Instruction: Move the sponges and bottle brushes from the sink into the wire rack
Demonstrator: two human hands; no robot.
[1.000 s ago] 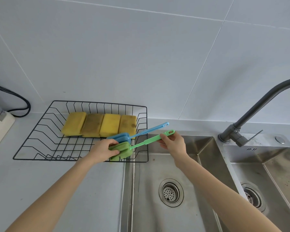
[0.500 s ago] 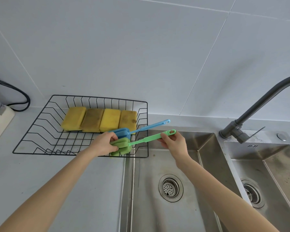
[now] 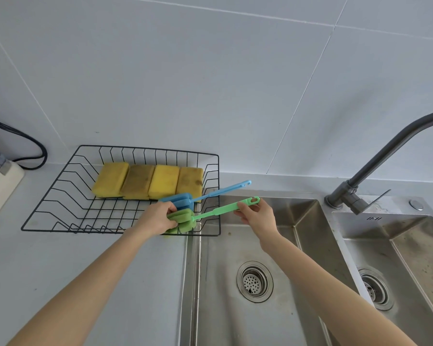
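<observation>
Hands [image 3: 158, 217] [image 3: 259, 215] grip green bottle brush [image 3: 211, 214] over wire rack [image 3: 60, 196].

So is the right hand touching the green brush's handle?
Touching. The head view shows the right hand pinching the green brush handle near its looped end.

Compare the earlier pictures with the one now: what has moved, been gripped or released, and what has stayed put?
Little has changed. Both hands keep their grip on the green bottle brush: left hand on the foam head, right hand near the handle end. It stays over the wire rack corner. The blue bottle brush and four sponges are unmoved.
</observation>
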